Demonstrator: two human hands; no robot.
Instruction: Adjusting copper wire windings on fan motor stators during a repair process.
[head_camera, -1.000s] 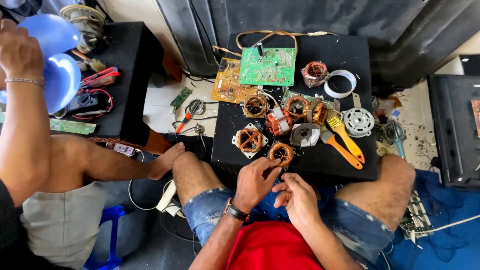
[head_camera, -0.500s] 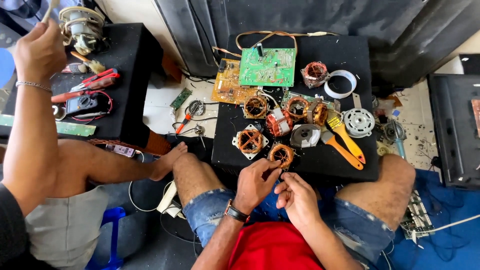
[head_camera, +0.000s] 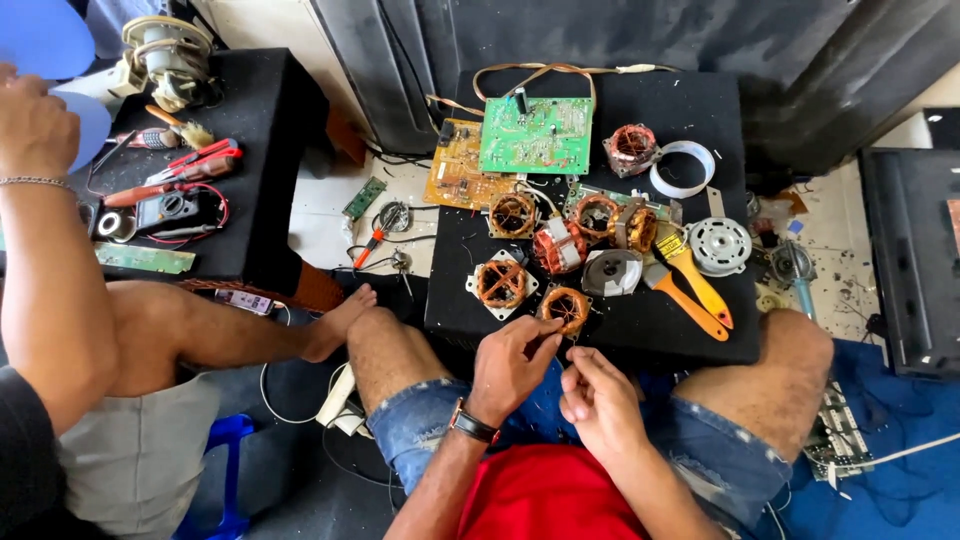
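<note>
My left hand (head_camera: 510, 365), a watch on its wrist, is pinched at the near edge of a round copper coil (head_camera: 567, 308) that lies at the front of the black table (head_camera: 690, 100). Just to its right, over my lap, my right hand (head_camera: 600, 400) has thumb and forefinger pressed together; whatever it pinches is too thin to see. Behind the coil lie several other copper-wound motor stators (head_camera: 500, 282), a red-wound armature (head_camera: 560, 245) and a grey metal disc (head_camera: 612, 270).
Farther back lie a green circuit board (head_camera: 535, 135), an orange board (head_camera: 460, 180), a white ring (head_camera: 682, 168), a round silver motor (head_camera: 718, 245) and orange-handled pliers (head_camera: 690, 285). A co-worker's hand (head_camera: 35, 125) reaches over a second black table (head_camera: 260, 110). Their foot (head_camera: 340, 320) rests by my left knee.
The co-worker's arm has lifted the blue fan blades up and left, mostly out of view. My own hands have stayed at the copper coil with only small finger movement.
</note>
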